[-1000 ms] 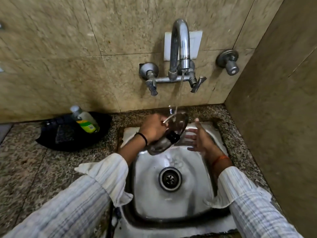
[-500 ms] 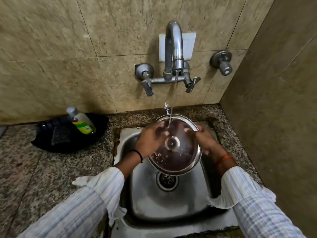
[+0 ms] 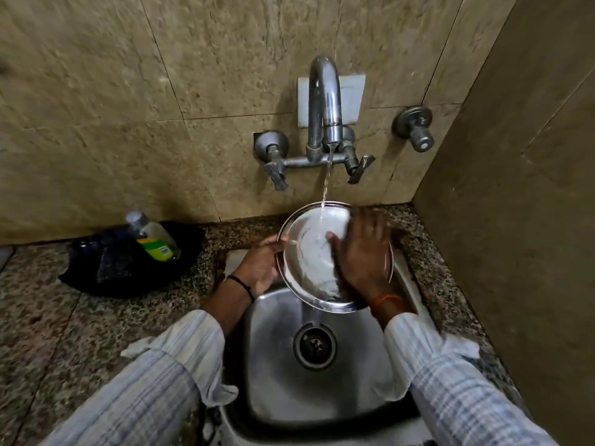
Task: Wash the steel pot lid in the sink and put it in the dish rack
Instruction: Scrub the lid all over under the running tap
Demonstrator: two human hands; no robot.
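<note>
The steel pot lid (image 3: 309, 252) is held over the back of the steel sink (image 3: 277, 375), its hollow underside facing me under the running stream from the tap (image 3: 323, 104). My left hand (image 3: 262, 268) grips the lid's left rim from behind. My right hand (image 3: 362, 252) lies flat with spread fingers on the lid's inner face, covering its right part. Water sheets across the lid. No dish rack is in view.
A black tray (image 3: 128, 262) with a dish-soap bottle (image 3: 154, 236) sits on the speckled stone counter (image 3: 64, 333) to the left. Tiled walls close the back and right side. The drain (image 3: 315, 346) lies below the lid. A wall valve (image 3: 415, 127) is at upper right.
The lid was turned from knob side facing me to its underside facing me. My right hand moved from the right rim onto the inner face; my left hand shifted to the left rim.
</note>
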